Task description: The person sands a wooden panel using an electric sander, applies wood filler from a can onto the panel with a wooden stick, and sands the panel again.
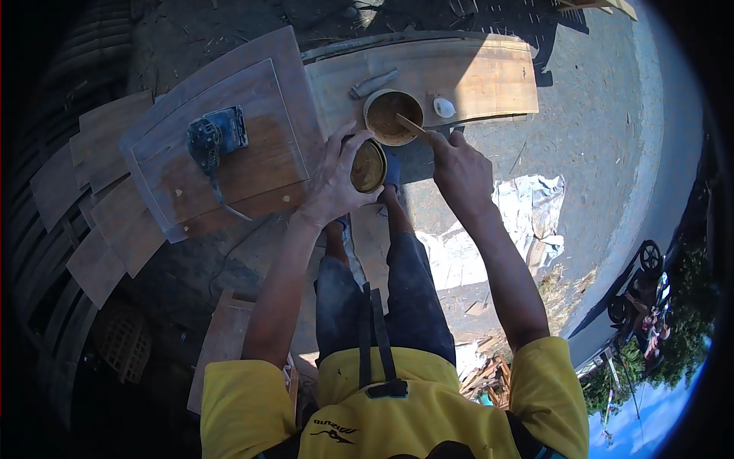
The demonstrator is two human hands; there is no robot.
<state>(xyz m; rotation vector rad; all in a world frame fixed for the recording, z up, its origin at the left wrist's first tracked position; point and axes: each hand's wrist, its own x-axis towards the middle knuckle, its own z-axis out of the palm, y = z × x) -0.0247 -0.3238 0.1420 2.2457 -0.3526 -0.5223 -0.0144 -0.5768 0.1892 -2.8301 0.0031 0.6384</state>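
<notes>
The left hand (332, 172) grips one small round dish (368, 167), brown inside, thumb at its near side and fingers curled over the far side, just off the near edge of the bench (489, 76). The right hand (464, 170), closed, pinches one flat stick (413, 128) whose tip reaches into one larger round tub (391, 142), brown inside too, at the bench's near edge.

One white lump (443, 108) sits near the tub's right side, with room between it and the bench's right end. Behind the tub's left side lies one grey roll (374, 83).

At the bench's left end, a wide wooden panel (271, 164) carries one sander (206, 141), taking up that side; at least four loose boards (130, 226) lie beyond it. A white sheet (539, 203) covers ground to the right, and farther off stands a motorcycle (646, 302).
</notes>
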